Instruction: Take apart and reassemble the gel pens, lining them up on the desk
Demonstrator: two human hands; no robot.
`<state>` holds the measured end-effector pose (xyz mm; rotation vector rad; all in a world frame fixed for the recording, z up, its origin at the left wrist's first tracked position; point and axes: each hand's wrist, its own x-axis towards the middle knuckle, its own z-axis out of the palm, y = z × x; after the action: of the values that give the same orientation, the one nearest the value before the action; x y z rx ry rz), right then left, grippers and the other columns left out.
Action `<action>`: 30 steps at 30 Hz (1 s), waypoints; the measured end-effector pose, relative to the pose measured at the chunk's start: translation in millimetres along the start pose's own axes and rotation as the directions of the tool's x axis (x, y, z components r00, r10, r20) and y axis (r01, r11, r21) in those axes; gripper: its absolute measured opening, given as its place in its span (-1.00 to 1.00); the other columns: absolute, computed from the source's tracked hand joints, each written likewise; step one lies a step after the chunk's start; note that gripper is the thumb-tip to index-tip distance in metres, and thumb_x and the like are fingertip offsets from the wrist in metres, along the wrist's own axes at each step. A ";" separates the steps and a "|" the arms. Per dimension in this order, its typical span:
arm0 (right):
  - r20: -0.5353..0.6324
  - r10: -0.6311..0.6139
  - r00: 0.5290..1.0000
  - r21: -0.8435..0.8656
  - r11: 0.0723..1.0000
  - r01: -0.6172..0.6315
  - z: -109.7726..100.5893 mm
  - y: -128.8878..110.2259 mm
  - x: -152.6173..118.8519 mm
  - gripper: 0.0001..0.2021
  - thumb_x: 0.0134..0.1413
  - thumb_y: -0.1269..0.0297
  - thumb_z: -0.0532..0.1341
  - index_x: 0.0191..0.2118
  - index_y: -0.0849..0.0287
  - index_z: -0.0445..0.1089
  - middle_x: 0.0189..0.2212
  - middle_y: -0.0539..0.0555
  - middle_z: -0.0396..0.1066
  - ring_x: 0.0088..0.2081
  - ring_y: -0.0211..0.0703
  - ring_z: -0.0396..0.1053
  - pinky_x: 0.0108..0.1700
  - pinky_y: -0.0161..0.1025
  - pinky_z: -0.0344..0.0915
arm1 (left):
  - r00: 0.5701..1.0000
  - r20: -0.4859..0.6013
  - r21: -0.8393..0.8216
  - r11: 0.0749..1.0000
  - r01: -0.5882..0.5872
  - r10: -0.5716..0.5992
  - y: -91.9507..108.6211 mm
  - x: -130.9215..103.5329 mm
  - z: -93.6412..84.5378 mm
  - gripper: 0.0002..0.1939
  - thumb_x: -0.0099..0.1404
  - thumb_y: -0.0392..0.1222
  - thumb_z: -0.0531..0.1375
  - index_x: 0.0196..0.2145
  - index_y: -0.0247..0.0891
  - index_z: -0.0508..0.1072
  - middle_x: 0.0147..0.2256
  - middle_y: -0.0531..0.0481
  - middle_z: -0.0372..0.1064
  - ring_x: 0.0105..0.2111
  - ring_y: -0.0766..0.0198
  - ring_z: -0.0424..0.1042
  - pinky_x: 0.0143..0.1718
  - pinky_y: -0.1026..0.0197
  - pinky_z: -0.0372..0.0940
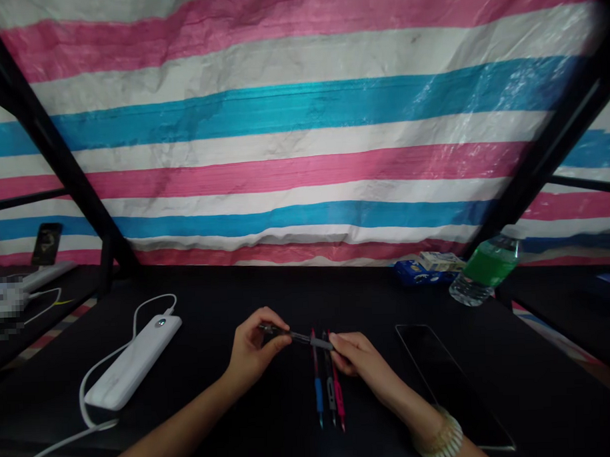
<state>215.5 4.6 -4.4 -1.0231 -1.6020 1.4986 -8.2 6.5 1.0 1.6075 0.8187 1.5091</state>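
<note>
Over three pens [331, 391], both hands [254, 343] [358, 354] hold another pen [299, 337]; bottle label [490, 263] illegible.

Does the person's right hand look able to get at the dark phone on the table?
Probably yes: the phone lies right of the right hand, its far end uncovered, though that hand grips one end of a pen and might need to release it.

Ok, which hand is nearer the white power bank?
Left. The left hand is to the right of the power bank; the right hand is farther right, by the pink pen.
</note>
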 end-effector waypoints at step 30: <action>-0.047 -0.477 0.878 -0.690 0.651 0.317 2.8 0.6 -12.9 -0.79 0.34 0.26 0.00 -0.28 0.11 0.34 -0.44 0.04 0.38 -0.41 -0.13 0.35 -0.31 -0.21 0.21 | 0.914 0.120 -0.356 0.843 0.404 -0.388 -6.2 7.4 2.1 -0.54 0.12 -0.19 0.38 -0.08 -0.14 0.28 -0.33 0.11 0.32 -0.47 0.36 0.45 -0.41 0.28 0.34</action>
<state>218.7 -8.2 -5.0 -1.0514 -2.0762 0.4615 -5.2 15.8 -0.7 1.1021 0.7304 1.2340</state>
